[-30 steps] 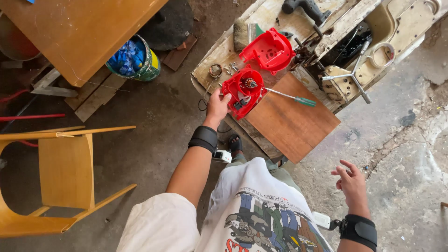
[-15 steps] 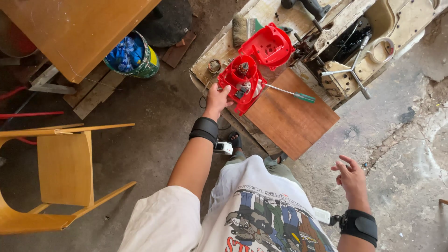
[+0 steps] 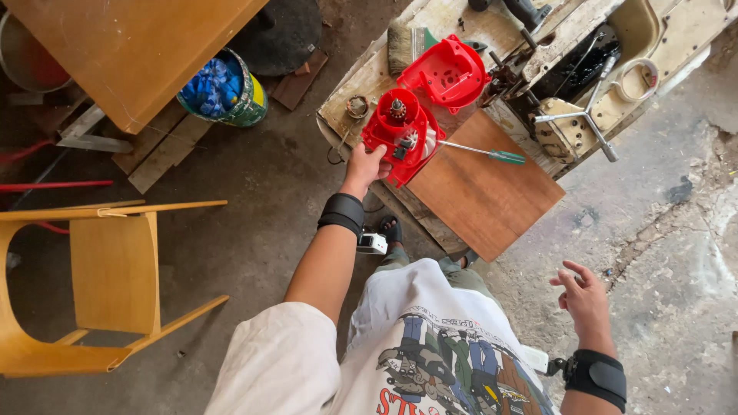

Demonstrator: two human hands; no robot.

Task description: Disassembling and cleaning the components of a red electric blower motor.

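Note:
My left hand (image 3: 364,164) reaches forward and grips the near edge of a red plastic tool housing half (image 3: 402,134) with a motor and gear showing inside. It rests on a brown wooden board (image 3: 483,194). The matching red cover half (image 3: 448,71) lies just beyond it. A green-handled screwdriver (image 3: 484,153) lies on the board to the right of the housing. My right hand (image 3: 584,297) hovers low at the right with fingers spread, holding nothing, above the concrete floor.
A cluttered low workbench (image 3: 361,84) holds a brush (image 3: 403,44), a cross wrench (image 3: 578,117) and loose parts. A wooden table (image 3: 131,46), a paint tin with blue cloth (image 3: 223,88) and a yellow wooden chair (image 3: 100,269) stand at the left.
The view has shifted slightly; my left hand stays on the red housing, which has turned a little on the board. My right hand stays open near the floor.

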